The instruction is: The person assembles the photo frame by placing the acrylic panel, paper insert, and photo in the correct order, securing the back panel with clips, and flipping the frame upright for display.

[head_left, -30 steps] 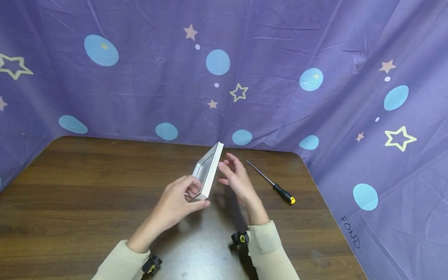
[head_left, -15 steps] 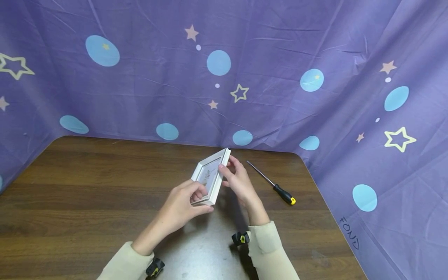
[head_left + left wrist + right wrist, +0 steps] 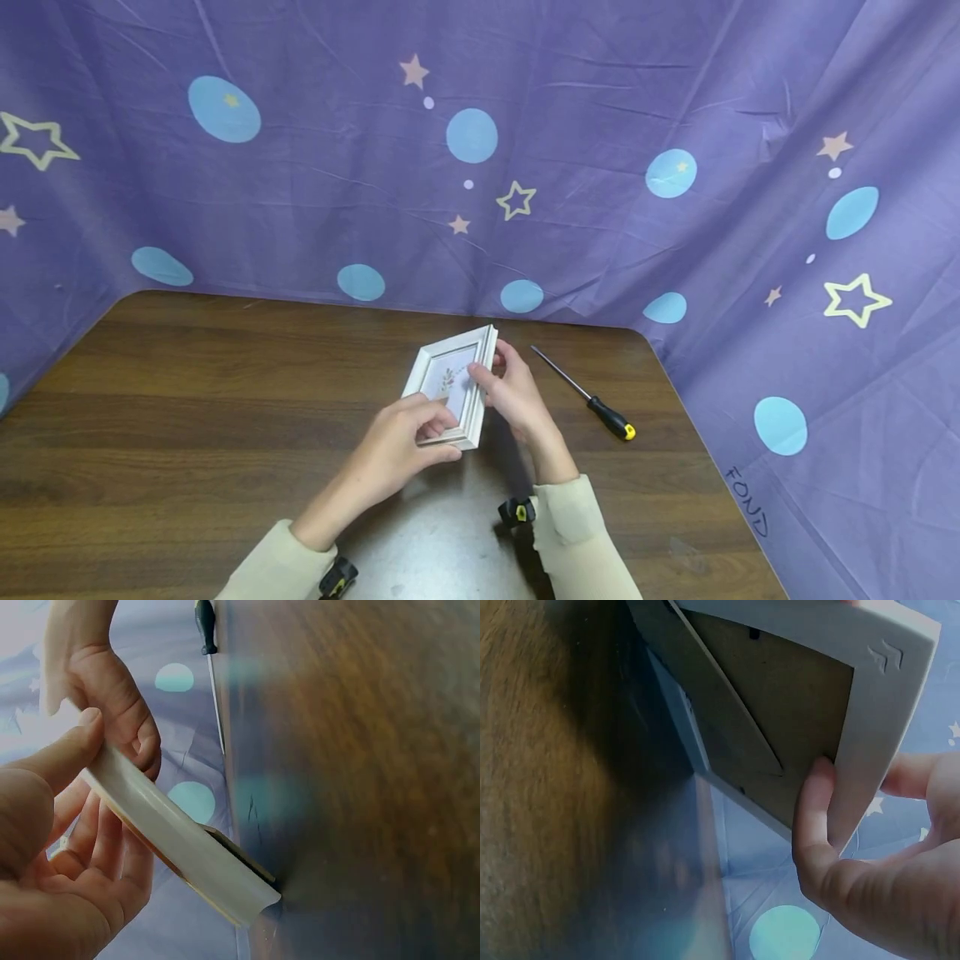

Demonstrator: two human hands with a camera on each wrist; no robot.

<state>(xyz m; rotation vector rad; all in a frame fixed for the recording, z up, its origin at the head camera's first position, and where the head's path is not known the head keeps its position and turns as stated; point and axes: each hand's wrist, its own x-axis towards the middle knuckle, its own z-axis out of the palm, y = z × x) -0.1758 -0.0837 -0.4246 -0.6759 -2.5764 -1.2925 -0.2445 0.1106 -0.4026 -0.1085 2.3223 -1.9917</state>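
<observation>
A white picture frame (image 3: 453, 372) with a small plant print is held above the table, tilted, its front turned up toward the head camera. My left hand (image 3: 401, 437) grips its near left corner, with the thumb along the near edge and the fingers curled over the front. On the right side, my right hand (image 3: 519, 402) pinches the rim, thumb on the front and fingers behind. The right wrist view shows the brown backing board (image 3: 810, 697) and its support leg (image 3: 716, 686), which stands slightly out; one fingertip touches the board near the rim.
A screwdriver (image 3: 609, 418) with a black and yellow handle lies on the brown wooden table (image 3: 187, 417), right of the right hand. Purple cloth (image 3: 585, 233) with stars and spots hangs behind and along the sides.
The frame has turned from nearly edge-on to showing its front, and has dropped slightly. The right hand, earlier apart from it, now holds its right rim. The screwdriver stays put.
</observation>
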